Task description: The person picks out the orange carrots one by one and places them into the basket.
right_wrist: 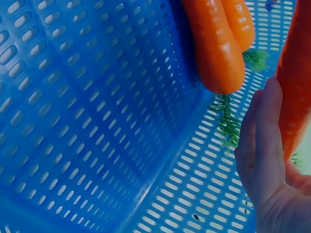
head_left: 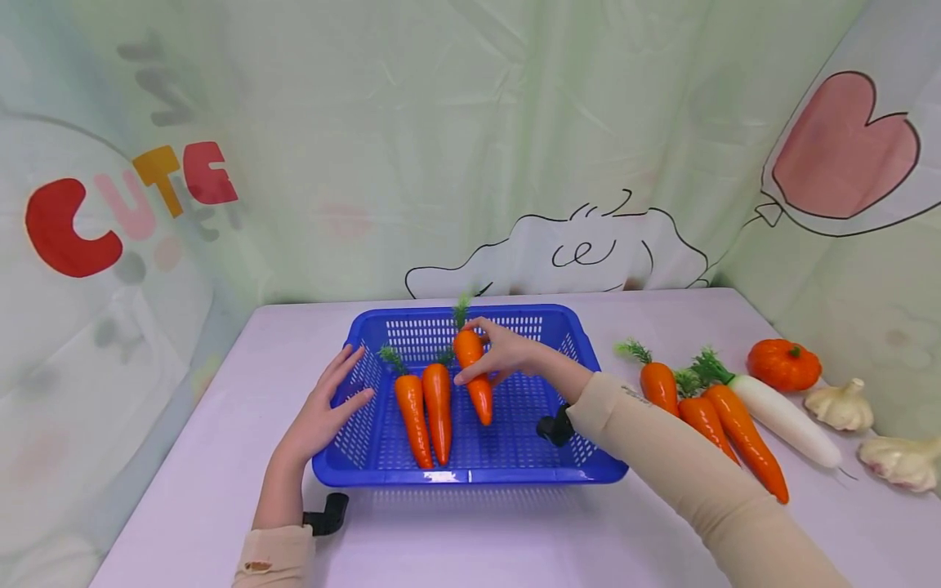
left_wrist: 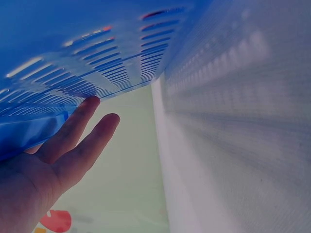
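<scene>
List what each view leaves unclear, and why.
Left wrist: inside of the blue basket, mostly behind its wall.
Right wrist: held carrot, tip past the top edge.
Head: lower end of the leftmost carrot outside the basket, behind the right sleeve.
Head: nearer garlic bulb, cut by the right edge.

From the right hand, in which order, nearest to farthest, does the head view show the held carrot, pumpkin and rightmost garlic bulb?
1. Held carrot: in the right hand.
2. Pumpkin: right of the basket.
3. Rightmost garlic bulb: at right edge.
</scene>
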The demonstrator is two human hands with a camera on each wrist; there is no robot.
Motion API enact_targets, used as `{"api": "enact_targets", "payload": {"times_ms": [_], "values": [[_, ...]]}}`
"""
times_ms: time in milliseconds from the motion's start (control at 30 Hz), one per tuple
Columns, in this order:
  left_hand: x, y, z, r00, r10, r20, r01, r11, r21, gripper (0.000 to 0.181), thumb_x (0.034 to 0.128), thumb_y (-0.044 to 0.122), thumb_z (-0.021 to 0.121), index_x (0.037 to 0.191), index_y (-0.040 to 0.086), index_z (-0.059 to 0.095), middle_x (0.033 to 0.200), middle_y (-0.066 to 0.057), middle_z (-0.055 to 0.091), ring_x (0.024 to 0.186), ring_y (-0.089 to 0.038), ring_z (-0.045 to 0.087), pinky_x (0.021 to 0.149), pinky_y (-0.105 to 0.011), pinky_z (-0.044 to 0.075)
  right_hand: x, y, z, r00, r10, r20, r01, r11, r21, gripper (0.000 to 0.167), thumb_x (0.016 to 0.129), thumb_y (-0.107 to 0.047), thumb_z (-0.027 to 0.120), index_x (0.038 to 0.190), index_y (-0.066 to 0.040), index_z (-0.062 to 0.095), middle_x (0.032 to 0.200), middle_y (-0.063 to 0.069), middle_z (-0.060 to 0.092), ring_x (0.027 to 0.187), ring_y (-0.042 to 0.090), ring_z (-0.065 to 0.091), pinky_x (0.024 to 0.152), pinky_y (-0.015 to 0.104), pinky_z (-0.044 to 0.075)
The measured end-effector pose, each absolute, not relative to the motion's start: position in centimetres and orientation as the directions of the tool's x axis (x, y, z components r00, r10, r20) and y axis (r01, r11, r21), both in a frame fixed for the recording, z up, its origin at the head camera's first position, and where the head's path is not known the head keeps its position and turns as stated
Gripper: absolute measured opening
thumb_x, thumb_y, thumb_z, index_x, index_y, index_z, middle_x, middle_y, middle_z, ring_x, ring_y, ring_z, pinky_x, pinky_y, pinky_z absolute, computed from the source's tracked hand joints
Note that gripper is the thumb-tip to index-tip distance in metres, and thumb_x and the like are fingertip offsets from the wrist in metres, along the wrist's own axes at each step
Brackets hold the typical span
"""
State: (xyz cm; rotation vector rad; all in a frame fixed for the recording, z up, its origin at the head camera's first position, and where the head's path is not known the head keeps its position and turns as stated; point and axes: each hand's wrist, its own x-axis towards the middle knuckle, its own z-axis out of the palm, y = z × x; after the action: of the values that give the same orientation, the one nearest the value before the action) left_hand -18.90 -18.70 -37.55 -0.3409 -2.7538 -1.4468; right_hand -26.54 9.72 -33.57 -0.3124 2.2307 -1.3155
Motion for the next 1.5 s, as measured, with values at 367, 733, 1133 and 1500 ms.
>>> {"api": "enact_targets", "payload": {"times_ms": [367, 733, 1133, 1500], "values": [[-18.8, -18.7, -37.6, -0.977, 0.182, 0.109, 0.192, 0.550, 0.813, 0.066, 0.0885, 0.038, 0.055, 0.145, 0.025, 0.025, 0.153, -0.004, 0.009, 0.137, -0.036, 0.009, 0.097, -0.069, 0.016, -26.6, 8.5, -35.2, -0.823, -0.410, -0.394, 0.163, 0.494, -0.854, 0.085, 0.069, -0.005, 0.079, 0.135, -0.013, 0.026, 0.130, 0.021, 0.033, 0.102, 0.037, 0.051, 0.069, 0.048, 0.053], [-18.9, -18.6, -37.7, -0.977, 0.182, 0.111, 0.194, 0.544, 0.816, 0.065, 0.0892, 0.035, 0.055, 0.145, 0.024, 0.026, 0.153, -0.004, 0.009, 0.137, -0.035, 0.009, 0.097, -0.069, 0.015, -26.1, 7.5, -36.7, -0.842, -0.380, -0.384, 0.169, 0.489, -0.856, 0.086, 0.063, 0.002, 0.081, 0.129, -0.010, 0.028, 0.125, 0.020, 0.036, 0.106, 0.037, 0.049, 0.065, 0.049, 0.054], [-18.9, -18.7, -37.5, -0.976, 0.184, 0.113, 0.196, 0.539, 0.819, 0.065, 0.0892, 0.038, 0.054, 0.146, 0.025, 0.025, 0.153, -0.003, 0.009, 0.137, -0.036, 0.009, 0.097, -0.069, 0.014, -26.0, 6.9, -37.0, -0.844, -0.337, -0.418, 0.221, 0.491, -0.843, 0.092, 0.060, 0.005, 0.082, 0.132, -0.011, 0.026, 0.127, 0.020, 0.033, 0.109, 0.039, 0.048, 0.068, 0.051, 0.053], [-18.9, -18.7, -37.7, -0.976, 0.186, 0.113, 0.197, 0.538, 0.820, 0.065, 0.0894, 0.037, 0.054, 0.146, 0.024, 0.025, 0.153, -0.003, 0.009, 0.137, -0.035, 0.008, 0.097, -0.069, 0.014, -26.0, 7.4, -36.6, -0.840, -0.341, -0.422, 0.240, 0.465, -0.852, 0.084, 0.066, -0.003, 0.080, 0.132, -0.008, 0.030, 0.130, 0.022, 0.035, 0.109, 0.038, 0.049, 0.071, 0.048, 0.053]]}}
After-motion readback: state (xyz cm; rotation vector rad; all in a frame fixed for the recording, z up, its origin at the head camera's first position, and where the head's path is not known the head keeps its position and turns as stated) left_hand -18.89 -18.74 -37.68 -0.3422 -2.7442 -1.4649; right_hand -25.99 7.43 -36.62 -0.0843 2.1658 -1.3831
